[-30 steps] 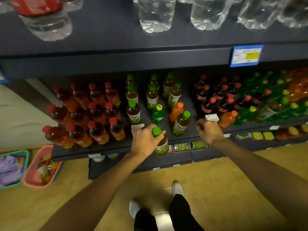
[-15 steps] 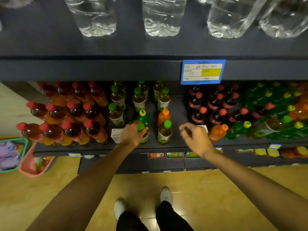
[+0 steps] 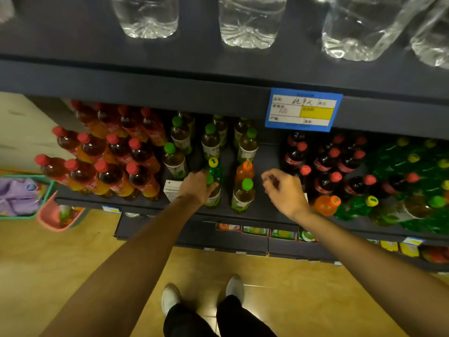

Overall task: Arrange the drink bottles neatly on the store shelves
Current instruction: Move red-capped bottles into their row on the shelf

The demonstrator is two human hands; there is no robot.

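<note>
I look down at a dark store shelf [image 3: 243, 212] holding drink bottles, my 2 bare arms reaching in. My left hand [image 3: 198, 187] curls around the neck of a green-capped tea bottle [image 3: 213, 197], which stands upright near the shelf's front edge. Just behind it stands a green bottle with a yellow cap [image 3: 215, 166]. Just to the right, another green-capped tea bottle [image 3: 243, 197] stands upright with an orange bottle [image 3: 244, 170] behind it. My right hand [image 3: 285, 190] hovers over the bare strip of shelf to the right of those, fingers loosely bent and holding nothing. That strip runs from the front edge back between the tea bottles and the dark cola bottles [image 3: 323, 164]. To the left, red-capped bottles [image 3: 109, 164] fill the shelf up to its left end. To the right, an orange bottle on its side [image 3: 326, 204] lies close to the front edge beside tumbled green bottles [image 3: 357, 206]. A blue price tag [image 3: 303, 109] hangs on the edge of the shelf above, where clear water bottles [image 3: 250, 23] stand.
</note>
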